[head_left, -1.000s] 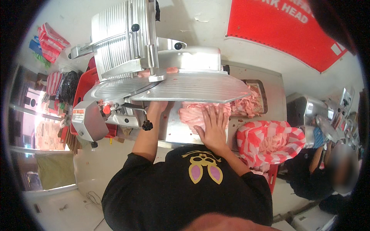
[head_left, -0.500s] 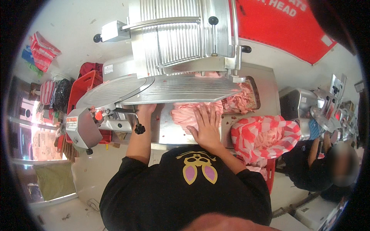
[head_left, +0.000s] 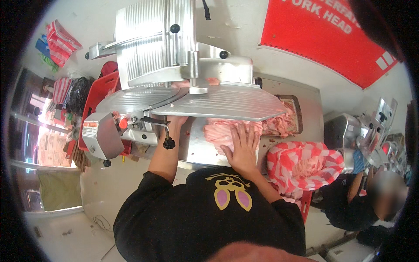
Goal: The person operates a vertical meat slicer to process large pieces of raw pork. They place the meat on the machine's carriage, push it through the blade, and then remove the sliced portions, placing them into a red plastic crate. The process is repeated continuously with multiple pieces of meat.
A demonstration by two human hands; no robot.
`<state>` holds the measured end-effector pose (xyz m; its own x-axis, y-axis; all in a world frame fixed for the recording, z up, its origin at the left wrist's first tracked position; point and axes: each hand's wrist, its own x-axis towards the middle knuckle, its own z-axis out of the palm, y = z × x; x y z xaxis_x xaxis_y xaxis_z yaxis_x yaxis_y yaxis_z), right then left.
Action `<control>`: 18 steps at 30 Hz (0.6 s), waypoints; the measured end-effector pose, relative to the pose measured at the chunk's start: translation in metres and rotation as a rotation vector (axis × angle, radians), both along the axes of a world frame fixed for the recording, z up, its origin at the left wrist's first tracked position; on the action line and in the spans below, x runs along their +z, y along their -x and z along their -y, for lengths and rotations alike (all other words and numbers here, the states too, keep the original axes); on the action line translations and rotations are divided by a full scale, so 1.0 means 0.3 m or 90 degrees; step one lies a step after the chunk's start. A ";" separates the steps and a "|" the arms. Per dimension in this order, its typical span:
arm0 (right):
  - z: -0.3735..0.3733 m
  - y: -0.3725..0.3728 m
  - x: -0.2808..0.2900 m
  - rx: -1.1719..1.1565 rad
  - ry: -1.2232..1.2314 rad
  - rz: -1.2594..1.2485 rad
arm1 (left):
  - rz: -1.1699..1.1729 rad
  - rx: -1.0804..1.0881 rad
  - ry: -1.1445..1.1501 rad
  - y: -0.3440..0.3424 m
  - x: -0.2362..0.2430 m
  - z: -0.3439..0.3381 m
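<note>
A metal meat slicer (head_left: 227, 101) stands over the worktop in front of me, its ribbed carriage (head_left: 142, 43) at the upper left. Pale pink meat slices (head_left: 214, 133) lie in a pile beneath the slicer's front plate. My right hand (head_left: 243, 146) rests flat on this pile, fingers stretched and slightly apart. Left of the pile, my left hand (head_left: 176, 121) reaches under the plate; its fingers are hidden there. Some meat shows at the lower edge of the carriage, beside the plate.
A metal tray (head_left: 298, 114) with meat scraps sits at the right. Nearer is a red-and-white bag (head_left: 279, 159) holding pale slices, above a red crate (head_left: 307, 205). Another red crate (head_left: 97, 91) stands at the left. A co-worker (head_left: 349, 205) is beside another slicer (head_left: 342, 129) at the right.
The slicer's carriage has slid left along the machine, uncovering more of the plate's right side. The view has shifted slightly. Both hands stay in about the same places.
</note>
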<state>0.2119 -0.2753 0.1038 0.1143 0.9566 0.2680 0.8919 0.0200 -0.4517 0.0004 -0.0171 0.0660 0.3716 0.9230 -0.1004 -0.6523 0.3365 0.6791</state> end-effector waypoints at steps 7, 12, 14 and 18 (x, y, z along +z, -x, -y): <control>-0.001 0.002 -0.002 -0.008 -0.011 0.003 | 0.044 -0.057 -0.031 -0.008 -0.012 0.022; 0.000 0.003 0.010 0.005 0.003 0.002 | 0.135 -0.124 -0.086 0.004 -0.026 0.018; 0.000 0.002 0.010 0.003 -0.004 0.004 | 0.071 -0.086 -0.066 0.000 -0.007 0.039; -0.002 0.003 0.005 -0.005 -0.028 -0.002 | -0.045 0.005 0.028 -0.005 0.015 0.052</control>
<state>0.2109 -0.2747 0.1052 0.1220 0.9431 0.3093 0.8910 0.0333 -0.4528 0.0021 -0.0327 0.0705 0.3547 0.9199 -0.1669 -0.6060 0.3622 0.7083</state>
